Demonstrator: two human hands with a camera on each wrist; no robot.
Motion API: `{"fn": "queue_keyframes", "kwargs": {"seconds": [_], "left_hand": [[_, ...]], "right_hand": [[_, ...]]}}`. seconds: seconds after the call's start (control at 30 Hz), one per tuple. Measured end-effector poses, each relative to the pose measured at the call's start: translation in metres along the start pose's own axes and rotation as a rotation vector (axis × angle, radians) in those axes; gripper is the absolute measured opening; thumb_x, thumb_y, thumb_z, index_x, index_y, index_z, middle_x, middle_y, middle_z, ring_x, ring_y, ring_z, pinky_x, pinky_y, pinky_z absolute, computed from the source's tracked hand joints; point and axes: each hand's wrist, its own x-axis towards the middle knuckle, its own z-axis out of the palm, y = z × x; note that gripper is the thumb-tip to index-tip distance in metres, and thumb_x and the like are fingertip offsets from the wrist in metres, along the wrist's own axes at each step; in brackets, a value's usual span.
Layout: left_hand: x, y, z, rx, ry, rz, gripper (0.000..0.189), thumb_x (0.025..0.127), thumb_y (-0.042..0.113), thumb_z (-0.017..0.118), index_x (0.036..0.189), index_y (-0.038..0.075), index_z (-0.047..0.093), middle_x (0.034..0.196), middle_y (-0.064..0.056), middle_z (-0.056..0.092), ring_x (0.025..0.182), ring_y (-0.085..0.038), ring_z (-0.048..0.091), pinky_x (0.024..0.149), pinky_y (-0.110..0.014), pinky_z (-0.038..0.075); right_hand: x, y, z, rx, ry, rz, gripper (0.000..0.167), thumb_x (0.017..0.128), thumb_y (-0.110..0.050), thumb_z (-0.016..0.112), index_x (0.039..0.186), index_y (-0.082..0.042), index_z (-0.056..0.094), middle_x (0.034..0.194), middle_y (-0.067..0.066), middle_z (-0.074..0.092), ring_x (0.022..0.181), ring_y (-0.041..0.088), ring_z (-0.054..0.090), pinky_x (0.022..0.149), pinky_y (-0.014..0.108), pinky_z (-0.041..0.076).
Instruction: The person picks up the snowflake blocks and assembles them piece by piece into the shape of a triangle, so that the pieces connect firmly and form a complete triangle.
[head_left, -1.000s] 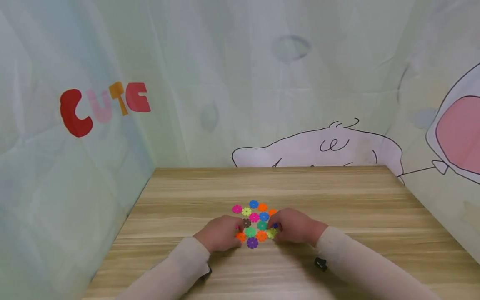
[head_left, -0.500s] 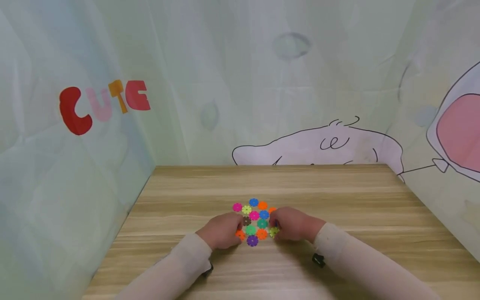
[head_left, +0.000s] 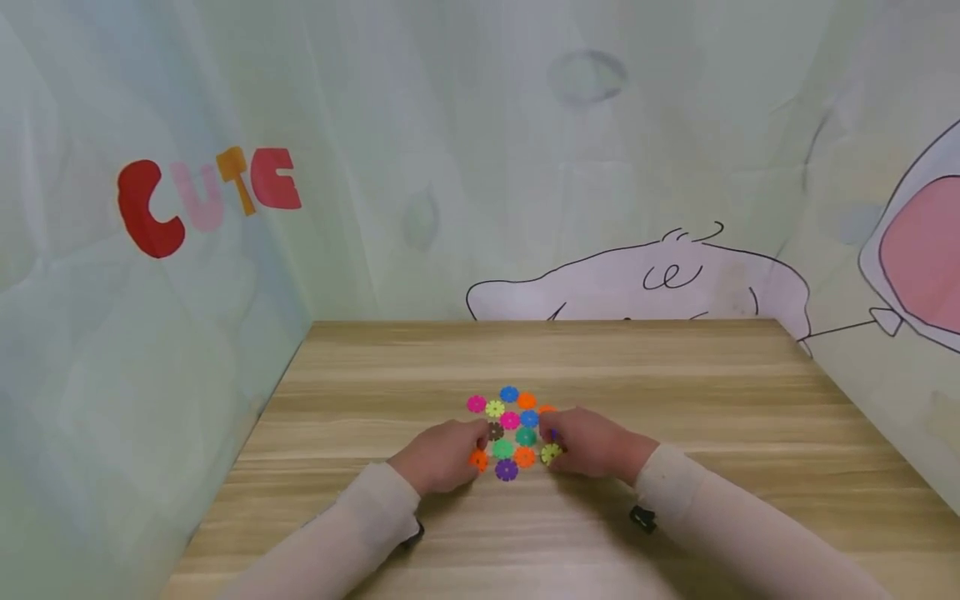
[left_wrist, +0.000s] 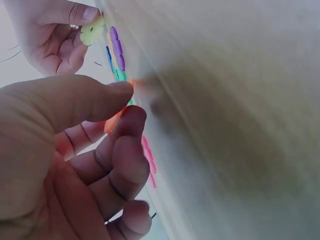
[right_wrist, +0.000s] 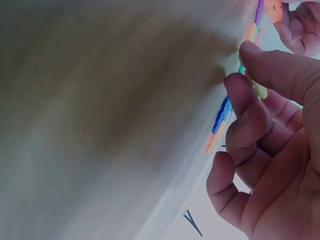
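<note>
In the head view my left hand [head_left: 442, 456] pinches an orange snowflake disc [head_left: 478, 461] at the left side of a group of coloured snowflake discs. The left wrist view has this orange disc [left_wrist: 114, 122] between thumb and fingers, partly hidden. On the group's right side, my right hand [head_left: 594, 443] pinches a yellow-green snowflake disc [head_left: 551, 453], which stands tilted in the left wrist view [left_wrist: 93, 31]. Between the hands lie a purple disc [head_left: 506, 470], a light green disc [head_left: 502, 448] and another orange disc [head_left: 525, 457]. My right fingers partly cover a dark blue disc.
More discs lie flat on the wooden table [head_left: 375, 367] beyond the hands, among them a magenta one [head_left: 476, 404] and a blue one [head_left: 509, 394]. A printed cloth [head_left: 420, 125] hangs behind and at both sides of the table.
The yellow-green disc at the right hand and the orange one at the left hand now look gripped and tilted. Both hands have barely moved. The whole head view has shifted slightly upward.
</note>
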Motion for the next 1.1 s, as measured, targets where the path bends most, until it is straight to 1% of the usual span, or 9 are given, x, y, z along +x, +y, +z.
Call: {"fn": "queue_keyframes", "kwargs": {"seconds": [0.13, 0.23, 0.3, 0.5, 0.67, 0.8, 0.93, 1.03, 1.1], "left_hand": [[-0.005, -0.002, -0.002, -0.091, 0.003, -0.018, 0.028, 0.089, 0.004, 0.075, 0.11, 0.017, 0.061, 0.09, 0.002, 0.065, 0.075, -0.018, 0.055, 0.069, -0.034, 0.052], [-0.009, -0.002, -0.007, -0.212, 0.024, -0.025, 0.028, 0.091, 0.005, 0.072, 0.115, 0.017, 0.062, 0.086, 0.0, 0.062, 0.073, -0.019, 0.055, 0.064, -0.033, 0.051], [-0.011, -0.001, -0.011, -0.3, 0.057, -0.009, 0.027, 0.093, 0.006, 0.07, 0.117, 0.018, 0.062, 0.083, -0.001, 0.059, 0.07, -0.018, 0.054, 0.061, -0.031, 0.049], [-0.02, 0.012, -0.029, -0.546, 0.164, 0.044, 0.024, 0.098, 0.01, 0.07, 0.117, 0.02, 0.059, 0.088, -0.002, 0.061, 0.077, -0.019, 0.057, 0.065, -0.028, 0.052], [-0.029, 0.019, -0.039, -0.694, 0.29, 0.082, 0.027, 0.098, 0.008, 0.071, 0.12, 0.016, 0.059, 0.09, -0.004, 0.062, 0.081, -0.021, 0.057, 0.066, -0.025, 0.05], [-0.036, 0.023, -0.044, -0.761, 0.388, 0.122, 0.028, 0.097, 0.003, 0.069, 0.121, 0.013, 0.058, 0.088, -0.006, 0.061, 0.079, -0.024, 0.055, 0.066, -0.025, 0.048], [-0.043, 0.027, -0.045, -0.77, 0.456, 0.172, 0.031, 0.097, 0.002, 0.069, 0.123, 0.013, 0.057, 0.086, -0.005, 0.061, 0.079, -0.024, 0.056, 0.067, -0.025, 0.049], [-0.045, 0.03, -0.043, -0.763, 0.495, 0.23, 0.032, 0.097, 0.002, 0.07, 0.125, 0.013, 0.057, 0.087, -0.005, 0.064, 0.08, -0.023, 0.057, 0.07, -0.025, 0.051], [-0.046, 0.033, -0.041, -0.764, 0.5, 0.273, 0.032, 0.098, 0.002, 0.07, 0.125, 0.012, 0.057, 0.09, -0.007, 0.066, 0.079, -0.023, 0.058, 0.072, -0.026, 0.052]], "right_hand": [[-0.003, -0.002, 0.001, 0.125, 0.007, -0.005, 0.025, 0.09, -0.016, 0.085, 0.101, -0.024, 0.064, 0.078, -0.004, 0.057, 0.073, 0.014, 0.053, 0.066, 0.031, 0.048], [-0.007, -0.007, 0.002, 0.221, 0.028, -0.014, 0.022, 0.093, -0.014, 0.081, 0.108, -0.023, 0.067, 0.076, -0.003, 0.057, 0.07, 0.013, 0.052, 0.063, 0.029, 0.048], [-0.01, -0.013, -0.001, 0.269, 0.059, -0.026, 0.021, 0.095, -0.012, 0.079, 0.111, -0.021, 0.068, 0.076, -0.003, 0.058, 0.069, 0.013, 0.053, 0.062, 0.028, 0.049], [-0.023, -0.034, -0.019, 0.427, 0.154, -0.04, 0.025, 0.093, -0.009, 0.079, 0.116, -0.013, 0.068, 0.079, -0.001, 0.06, 0.068, 0.015, 0.054, 0.06, 0.026, 0.048], [-0.032, -0.047, -0.031, 0.585, 0.215, -0.087, 0.031, 0.092, -0.003, 0.077, 0.121, -0.004, 0.067, 0.08, 0.003, 0.057, 0.069, 0.016, 0.052, 0.059, 0.023, 0.048], [-0.037, -0.056, -0.039, 0.677, 0.243, -0.117, 0.034, 0.093, 0.002, 0.074, 0.126, 0.001, 0.067, 0.087, 0.007, 0.058, 0.075, 0.018, 0.055, 0.062, 0.022, 0.05], [-0.04, -0.065, -0.044, 0.749, 0.269, -0.127, 0.032, 0.097, 0.0, 0.072, 0.129, 0.0, 0.067, 0.094, 0.01, 0.061, 0.081, 0.021, 0.059, 0.071, 0.022, 0.057], [-0.043, -0.07, -0.046, 0.764, 0.3, -0.129, 0.032, 0.098, -0.002, 0.072, 0.129, 0.0, 0.067, 0.095, 0.011, 0.063, 0.083, 0.023, 0.061, 0.074, 0.024, 0.059], [-0.044, -0.071, -0.046, 0.756, 0.326, -0.126, 0.032, 0.097, -0.002, 0.073, 0.128, -0.001, 0.068, 0.095, 0.012, 0.063, 0.083, 0.024, 0.061, 0.074, 0.024, 0.059]]}}
